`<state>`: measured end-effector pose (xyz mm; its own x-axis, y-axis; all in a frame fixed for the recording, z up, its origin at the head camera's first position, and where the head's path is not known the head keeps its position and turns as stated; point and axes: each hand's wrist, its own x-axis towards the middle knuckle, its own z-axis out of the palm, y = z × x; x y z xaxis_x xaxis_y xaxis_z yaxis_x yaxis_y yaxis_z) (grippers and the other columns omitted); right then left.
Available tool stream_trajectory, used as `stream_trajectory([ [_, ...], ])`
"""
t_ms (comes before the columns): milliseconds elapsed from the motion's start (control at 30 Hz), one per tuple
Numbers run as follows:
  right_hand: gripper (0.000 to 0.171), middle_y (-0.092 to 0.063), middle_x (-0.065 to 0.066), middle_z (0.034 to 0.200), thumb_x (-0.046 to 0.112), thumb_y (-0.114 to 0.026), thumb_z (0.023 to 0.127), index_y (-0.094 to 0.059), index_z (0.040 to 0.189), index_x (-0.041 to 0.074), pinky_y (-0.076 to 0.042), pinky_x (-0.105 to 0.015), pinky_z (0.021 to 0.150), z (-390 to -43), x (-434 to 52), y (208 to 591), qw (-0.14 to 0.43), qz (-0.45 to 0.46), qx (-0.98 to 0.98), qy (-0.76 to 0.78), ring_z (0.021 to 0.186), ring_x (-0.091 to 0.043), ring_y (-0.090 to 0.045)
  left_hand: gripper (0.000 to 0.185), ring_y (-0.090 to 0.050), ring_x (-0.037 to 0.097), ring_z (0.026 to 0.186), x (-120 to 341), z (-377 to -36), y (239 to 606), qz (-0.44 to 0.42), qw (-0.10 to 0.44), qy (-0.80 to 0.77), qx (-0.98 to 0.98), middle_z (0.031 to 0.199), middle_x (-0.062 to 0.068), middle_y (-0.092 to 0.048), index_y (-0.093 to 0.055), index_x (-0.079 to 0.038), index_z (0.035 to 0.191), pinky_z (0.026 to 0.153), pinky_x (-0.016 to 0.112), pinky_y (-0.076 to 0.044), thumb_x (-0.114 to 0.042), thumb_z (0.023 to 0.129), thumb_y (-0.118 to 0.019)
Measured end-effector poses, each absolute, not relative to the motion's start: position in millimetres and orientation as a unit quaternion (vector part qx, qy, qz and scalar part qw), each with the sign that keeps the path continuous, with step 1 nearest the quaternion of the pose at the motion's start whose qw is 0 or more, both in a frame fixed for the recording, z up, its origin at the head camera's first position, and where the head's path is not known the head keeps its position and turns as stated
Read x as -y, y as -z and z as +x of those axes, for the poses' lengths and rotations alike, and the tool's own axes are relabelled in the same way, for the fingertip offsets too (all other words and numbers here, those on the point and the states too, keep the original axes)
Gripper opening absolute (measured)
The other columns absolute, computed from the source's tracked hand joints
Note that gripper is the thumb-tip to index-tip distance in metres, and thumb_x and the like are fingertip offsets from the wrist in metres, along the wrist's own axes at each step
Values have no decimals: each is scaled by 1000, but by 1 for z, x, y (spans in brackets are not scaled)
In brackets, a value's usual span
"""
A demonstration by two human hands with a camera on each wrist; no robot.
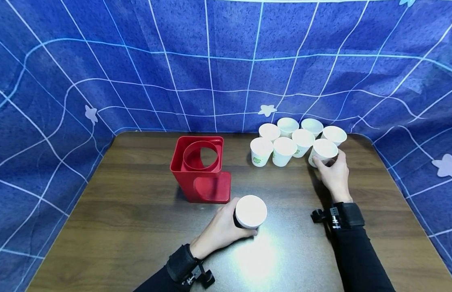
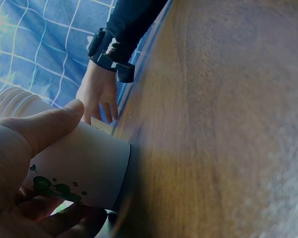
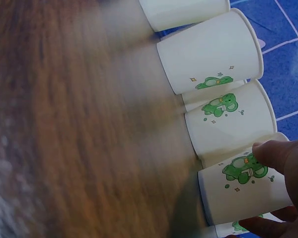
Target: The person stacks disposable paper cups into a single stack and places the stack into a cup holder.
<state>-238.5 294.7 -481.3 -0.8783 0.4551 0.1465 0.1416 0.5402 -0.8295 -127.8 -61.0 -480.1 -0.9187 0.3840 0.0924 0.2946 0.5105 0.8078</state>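
Note:
My left hand (image 1: 223,228) grips a stack of white paper cups (image 1: 251,211) near the middle of the table. Several nested rims show on the stack (image 2: 15,101) in the left wrist view, with a green print on its side. At the back right, my right hand (image 1: 334,175) holds a single paper cup (image 1: 323,149) between thumb and fingers. A green cartoon is printed on this cup (image 3: 246,191) in the right wrist view. More upright paper cups (image 1: 284,151) stand in a close group to its left and behind it.
A red two-level holder (image 1: 196,188) with a round ring on top stands left of the cups. Blue cloth (image 1: 226,73) with white grid lines hangs behind the wooden table (image 1: 131,211) and along its sides.

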Motion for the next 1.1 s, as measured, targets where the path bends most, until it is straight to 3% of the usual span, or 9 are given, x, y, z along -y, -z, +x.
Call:
stream_trajectory([
  [333, 80, -58, -24, 143, 45, -72, 93, -37, 152, 3, -47, -49, 108, -231, -295, 473, 160, -189, 863, -440, 128, -37, -60, 76, -66, 13, 114, 60, -128, 483, 206, 37, -472, -857, 123, -3, -70, -59, -17, 130, 100, 38, -54, -27, 66, -98],
  [767, 77, -61, -25, 138, 40, -76, 89, -43, 147, 2, -44, -52, 104, -217, -287, 436, 235, -164, 858, -426, 125, -38, -59, 76, -66, 13, 114, 60, -128, 480, 206, 38, -464, -861, 122, -3, -70, -59, -17, 130, 100, 39, -54, -29, 66, -98],
  [900, 75, -62, -21, 138, 39, -78, 88, -45, 145, 3, -45, -46, 101, -211, -280, 424, 261, -149, 852, -429, 122, -34, -61, 76, -66, 14, 114, 60, -128, 480, 205, 39, -462, -862, 122, -3, -70, -59, -17, 130, 100, 40, -54, -30, 66, -98],
  [1100, 72, -66, -14, 132, 36, -80, 87, -48, 143, 5, -40, -18, 86, -201, -269, 406, 294, -124, 850, -420, 106, -16, -62, 76, -64, 15, 116, 61, -128, 481, 199, 48, -469, -859, 125, -4, -69, -59, -19, 132, 101, 43, -52, -30, 67, -98],
])
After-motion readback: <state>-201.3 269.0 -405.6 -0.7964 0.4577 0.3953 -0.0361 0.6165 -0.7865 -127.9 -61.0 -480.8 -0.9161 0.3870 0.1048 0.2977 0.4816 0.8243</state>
